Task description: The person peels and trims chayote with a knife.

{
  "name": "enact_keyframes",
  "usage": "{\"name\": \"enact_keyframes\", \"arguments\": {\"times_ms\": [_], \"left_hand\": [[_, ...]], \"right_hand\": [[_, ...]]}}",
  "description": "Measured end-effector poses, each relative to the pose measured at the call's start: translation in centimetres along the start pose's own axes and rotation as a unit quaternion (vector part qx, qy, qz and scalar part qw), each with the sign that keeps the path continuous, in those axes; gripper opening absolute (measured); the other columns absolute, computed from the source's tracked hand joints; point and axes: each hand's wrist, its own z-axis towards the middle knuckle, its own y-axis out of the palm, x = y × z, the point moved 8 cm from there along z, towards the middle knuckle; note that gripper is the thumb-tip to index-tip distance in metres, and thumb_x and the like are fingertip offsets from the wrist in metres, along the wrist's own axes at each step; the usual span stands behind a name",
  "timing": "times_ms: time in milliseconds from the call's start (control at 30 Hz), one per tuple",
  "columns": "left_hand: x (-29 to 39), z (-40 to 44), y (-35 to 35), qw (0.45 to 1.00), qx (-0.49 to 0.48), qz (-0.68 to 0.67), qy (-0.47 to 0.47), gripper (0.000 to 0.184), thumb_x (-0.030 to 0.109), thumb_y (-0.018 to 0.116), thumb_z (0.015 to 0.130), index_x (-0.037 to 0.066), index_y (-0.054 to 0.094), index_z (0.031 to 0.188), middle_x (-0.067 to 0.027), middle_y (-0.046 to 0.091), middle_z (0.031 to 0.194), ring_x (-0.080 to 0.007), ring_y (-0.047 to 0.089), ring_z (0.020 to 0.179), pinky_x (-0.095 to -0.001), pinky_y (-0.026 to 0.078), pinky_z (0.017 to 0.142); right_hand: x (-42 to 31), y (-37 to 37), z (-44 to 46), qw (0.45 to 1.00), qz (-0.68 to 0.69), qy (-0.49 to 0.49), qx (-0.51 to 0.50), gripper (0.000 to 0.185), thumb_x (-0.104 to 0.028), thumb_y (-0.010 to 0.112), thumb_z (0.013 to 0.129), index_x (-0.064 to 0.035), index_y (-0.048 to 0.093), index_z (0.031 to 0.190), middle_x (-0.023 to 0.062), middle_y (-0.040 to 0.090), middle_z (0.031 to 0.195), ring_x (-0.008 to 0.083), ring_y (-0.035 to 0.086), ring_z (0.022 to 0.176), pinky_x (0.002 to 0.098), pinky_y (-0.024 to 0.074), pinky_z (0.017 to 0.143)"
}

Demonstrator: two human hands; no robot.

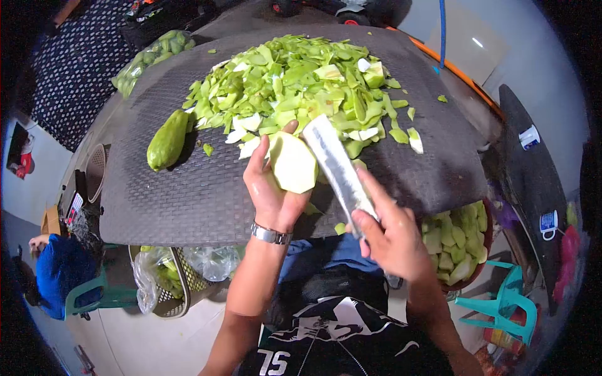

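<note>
My left hand point(274, 188), with a metal watch at the wrist, is closed around a peeled chayote point(293, 163), its pale face turned up. Beside it, my right hand point(392, 235) grips a broad-bladed knife point(335, 166). The blade points up and away, close to the chayote's right side. Just beyond both hands a large heap of green peelings point(295, 81) covers the table's middle. Left of the heap lies a whole unpeeled chayote point(168, 141). The knife's handle is mostly hidden by my fingers.
The dark woven table point(175, 207) has a rounded far edge. Below its right side stands a tub of peeled pieces point(461, 244) near a teal stool point(501, 304). At lower left is a plastic basket point(182, 282) with bags. A bag of chayotes point(153, 59) sits far left.
</note>
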Motion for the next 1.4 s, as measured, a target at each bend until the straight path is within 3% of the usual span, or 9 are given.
{"name": "enact_keyframes", "arguments": {"times_ms": [33, 100, 233, 567, 967, 1067, 1267, 1300, 1400], "left_hand": [[-0.6, 0.3, 0.2, 1.0, 0.018, -0.012, -0.006, 0.064, 0.045, 0.056, 0.101, 0.0, 0.048, 0.147, -0.0231, 0.06, 0.139, -0.0373, 0.063, 0.117, -0.0477, 0.054, 0.1], [-1.8, 0.7, 0.9, 0.999, 0.046, -0.025, -0.008, 0.063, 0.045, 0.057, 0.1, -0.001, 0.052, 0.143, -0.0233, 0.06, 0.141, -0.0368, 0.065, 0.115, -0.047, 0.052, 0.103], [-2.6, 1.1, -0.7, 0.992, 0.117, 0.048, 0.016, 0.055, 0.044, 0.056, 0.102, 0.001, 0.058, 0.136, -0.0219, 0.067, 0.13, -0.0333, 0.068, 0.108, -0.0443, 0.054, 0.101], [-0.9, 1.2, 0.1, 0.966, 0.094, 0.223, 0.093, 0.05, 0.047, 0.048, 0.109, 0.005, 0.058, 0.135, -0.0183, 0.073, 0.111, -0.0267, 0.072, 0.093, -0.04, 0.06, 0.086], [-2.8, 0.5, 1.0, 0.97, 0.042, 0.239, -0.027, 0.055, 0.054, 0.038, 0.111, 0.005, 0.052, 0.134, -0.0189, 0.069, 0.104, -0.0353, 0.073, 0.092, -0.0484, 0.061, 0.082], [-3.0, 0.1, 0.1, 0.977, 0.054, 0.205, -0.015, 0.054, 0.055, 0.039, 0.11, 0.006, 0.052, 0.13, -0.0175, 0.068, 0.104, -0.0351, 0.073, 0.092, -0.0499, 0.06, 0.082], [-3.5, 0.3, -1.3, 0.986, 0.098, 0.13, 0.044, 0.052, 0.054, 0.042, 0.109, 0.005, 0.053, 0.123, -0.0146, 0.065, 0.102, -0.0333, 0.069, 0.086, -0.0509, 0.058, 0.079], [-3.3, 0.5, -1.4, 0.985, 0.102, 0.123, 0.057, 0.052, 0.054, 0.043, 0.109, 0.005, 0.053, 0.123, -0.0143, 0.065, 0.102, -0.0331, 0.069, 0.084, -0.0508, 0.058, 0.079], [-2.3, 0.4, -2.0, 0.981, 0.131, 0.116, 0.086, 0.05, 0.052, 0.044, 0.109, 0.005, 0.053, 0.121, -0.0148, 0.065, 0.101, -0.0334, 0.067, 0.082, -0.0506, 0.057, 0.078]], "right_hand": [[0.5, 0.3, -0.5, 0.999, -0.032, -0.043, 0.012, 0.063, -0.007, 0.058, 0.103, -0.0123, 0.035, 0.161, 0.0172, 0.074, 0.088, 0.0244, 0.069, 0.066, 0.0363, 0.0557, 0.062], [0.5, 0.4, -0.9, 0.994, -0.074, -0.064, 0.041, 0.063, -0.005, 0.058, 0.103, -0.0134, 0.037, 0.161, 0.0111, 0.073, 0.079, 0.0121, 0.063, 0.054, 0.0306, 0.0533, 0.056], [0.9, 0.2, -1.2, 0.99, -0.119, -0.033, 0.071, 0.062, -0.004, 0.058, 0.102, -0.0128, 0.038, 0.161, 0.0146, 0.073, 0.078, 0.0162, 0.068, 0.058, 0.0334, 0.0556, 0.059], [1.0, -0.1, -2.3, 0.98, -0.196, 0.016, 0.023, 0.061, -0.003, 0.056, 0.102, -0.0108, 0.038, 0.16, 0.0182, 0.073, 0.081, 0.0252, 0.077, 0.072, 0.0367, 0.0604, 0.07], [3.1, -0.1, -1.0, 0.997, -0.063, -0.02, -0.037, 0.062, -0.002, 0.058, 0.101, -0.009, 0.038, 0.16, 0.0128, 0.072, 0.076, 0.0143, 0.068, 0.058, 0.0308, 0.055, 0.058], [3.8, 1.0, -1.0, 0.996, -0.054, 0.016, -0.07, 0.065, -0.004, 0.056, 0.103, -0.0112, 0.031, 0.162, 0.0178, 0.073, 0.079, 0.0291, 0.078, 0.075, 0.0394, 0.0606, 0.069], [5.7, 3.8, -1.3, 0.995, 0.058, 0.062, -0.053, 0.065, -0.008, 0.056, 0.105, -0.0124, 0.028, 0.164, 0.0111, 0.075, 0.08, 0.015, 0.07, 0.061, 0.0335, 0.0581, 0.059], [6.0, 4.3, -1.4, 0.992, 0.096, 0.056, -0.058, 0.065, -0.01, 0.053, 0.108, -0.0125, 0.023, 0.166, 0.0081, 0.071, 0.084, 0.0071, 0.056, 0.055, 0.0245, 0.0487, 0.049], [6.0, 4.6, -1.3, 0.978, 0.167, 0.088, -0.086, 0.064, -0.012, 0.053, 0.108, -0.0118, 0.024, 0.166, 0.0078, 0.072, 0.086, 0.0055, 0.055, 0.056, 0.0228, 0.0485, 0.049]]}}
